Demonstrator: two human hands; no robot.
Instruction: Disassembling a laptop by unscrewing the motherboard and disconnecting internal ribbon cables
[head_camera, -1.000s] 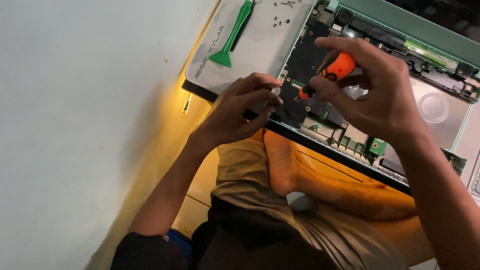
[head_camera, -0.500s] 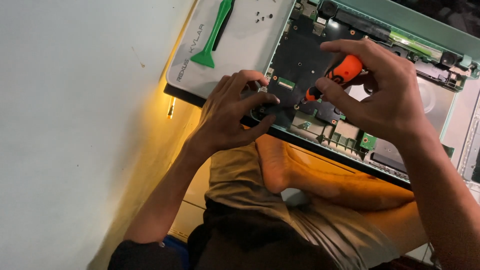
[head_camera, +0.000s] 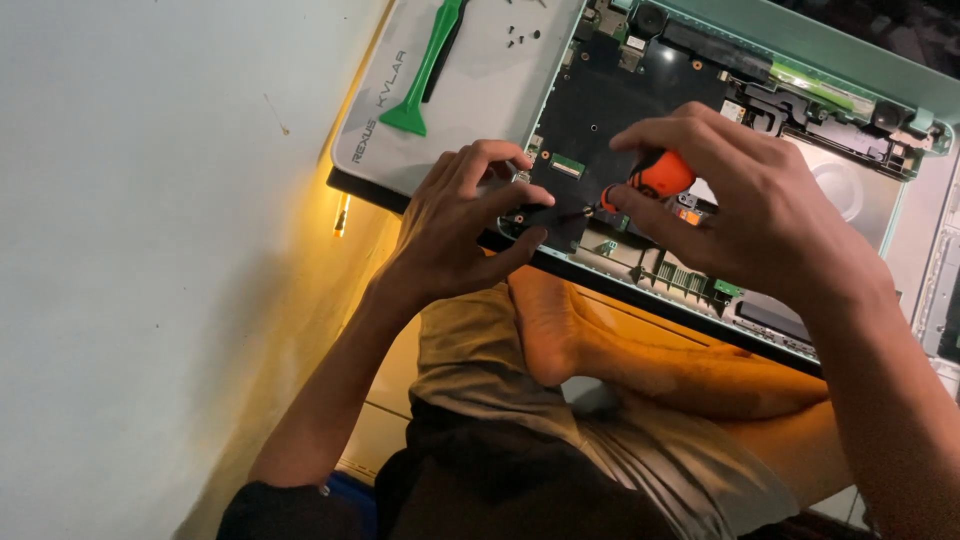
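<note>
An opened laptop (head_camera: 800, 90) with its bottom cover off lies across my lap, its dark circuit board (head_camera: 620, 100) bare. My right hand (head_camera: 740, 210) is closed around a small orange-handled screwdriver (head_camera: 655, 178), whose tip meets the board near the front edge. My left hand (head_camera: 465, 225) rests on that front edge beside the tip, its fingers pressing on the board and steadying it. What lies under the fingertips is hidden.
A white panel (head_camera: 470, 90) beside the laptop carries a green plastic pry tool (head_camera: 425, 70) and several small loose screws (head_camera: 520, 35). A pale wall (head_camera: 150, 250) fills the left side. My bent legs and a bare foot (head_camera: 545, 330) lie under the laptop.
The view has shifted, so laptop and hands sit further left in frame. My left hand stays at the board's front edge, and the screwdriver tip has come down beside its fingers.
</note>
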